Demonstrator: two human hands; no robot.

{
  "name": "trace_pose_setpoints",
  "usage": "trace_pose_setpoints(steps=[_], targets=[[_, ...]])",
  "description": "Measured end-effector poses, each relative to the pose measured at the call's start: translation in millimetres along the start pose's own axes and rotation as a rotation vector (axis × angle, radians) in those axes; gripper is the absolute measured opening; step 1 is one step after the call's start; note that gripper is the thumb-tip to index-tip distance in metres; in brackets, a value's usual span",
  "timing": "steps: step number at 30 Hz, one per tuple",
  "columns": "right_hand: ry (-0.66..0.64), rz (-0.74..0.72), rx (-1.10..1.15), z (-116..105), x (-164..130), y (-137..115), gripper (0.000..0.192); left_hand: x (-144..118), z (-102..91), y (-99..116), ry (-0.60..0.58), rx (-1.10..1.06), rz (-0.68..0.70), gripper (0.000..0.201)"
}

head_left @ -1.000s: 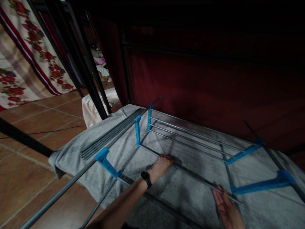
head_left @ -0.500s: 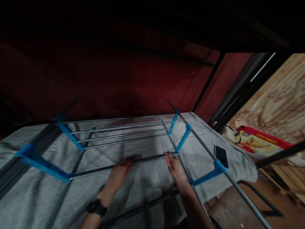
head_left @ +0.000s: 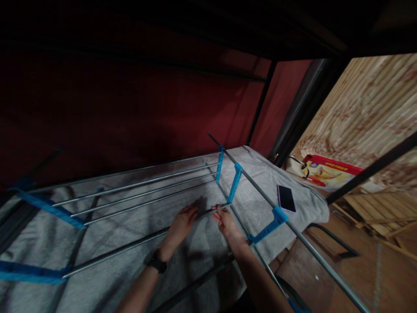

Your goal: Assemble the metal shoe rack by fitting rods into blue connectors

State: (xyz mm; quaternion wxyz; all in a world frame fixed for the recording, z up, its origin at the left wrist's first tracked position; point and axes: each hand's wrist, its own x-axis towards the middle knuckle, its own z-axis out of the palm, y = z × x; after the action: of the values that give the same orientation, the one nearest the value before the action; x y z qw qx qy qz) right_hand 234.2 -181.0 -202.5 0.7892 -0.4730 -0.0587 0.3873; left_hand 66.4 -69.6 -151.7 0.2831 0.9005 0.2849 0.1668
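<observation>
A rack frame of metal tubes and blue plastic brackets lies across the grey blanket (head_left: 114, 237). My left hand (head_left: 182, 224), a dark watch (head_left: 158, 263) on its wrist, is closed over the near cross tube (head_left: 130, 247). Close to the tube's right end, my right hand (head_left: 224, 222) pinches the same tube with thumb and fingers. That end meets a blue bracket (head_left: 233, 187) on the right side. At the left, the tube's other end touches another blue bracket (head_left: 32, 273). Several more tubes (head_left: 143, 180) run parallel behind it, between the far brackets.
To the right of the rack a phone (head_left: 286, 199) lies on the blanket. Dark metal bed posts (head_left: 262, 102) and a red curtain (head_left: 169, 117) stand behind. A red and yellow box (head_left: 329, 171) and wooden slats (head_left: 374, 206) are farther right.
My left hand has slid right along the near tube, closer to my right hand. The right hand keeps its pinch near the tube's end. The view has swung right.
</observation>
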Motion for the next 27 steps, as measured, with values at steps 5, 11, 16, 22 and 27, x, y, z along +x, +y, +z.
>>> trace_pose_setpoints(steps=[5,11,16,22,27], targets=[[0.002,0.077,0.083,1,-3,-1,0.050,49,21.7,50,-0.128,-0.055,0.019,0.031],[-0.053,0.084,0.099,-8,-12,-4,0.036,52,42.0,65,-0.284,0.116,0.046,0.036],[-0.027,0.087,0.115,-12,-19,-5,0.029,13,33.6,33,-0.212,0.191,0.066,0.046],[0.008,0.100,0.104,-8,-17,-9,0.035,-44,4.8,-24,-0.097,0.364,-0.039,0.046],[0.099,0.076,0.097,-18,-11,-15,0.039,-85,-27.7,-74,0.028,0.430,-0.142,0.047]])
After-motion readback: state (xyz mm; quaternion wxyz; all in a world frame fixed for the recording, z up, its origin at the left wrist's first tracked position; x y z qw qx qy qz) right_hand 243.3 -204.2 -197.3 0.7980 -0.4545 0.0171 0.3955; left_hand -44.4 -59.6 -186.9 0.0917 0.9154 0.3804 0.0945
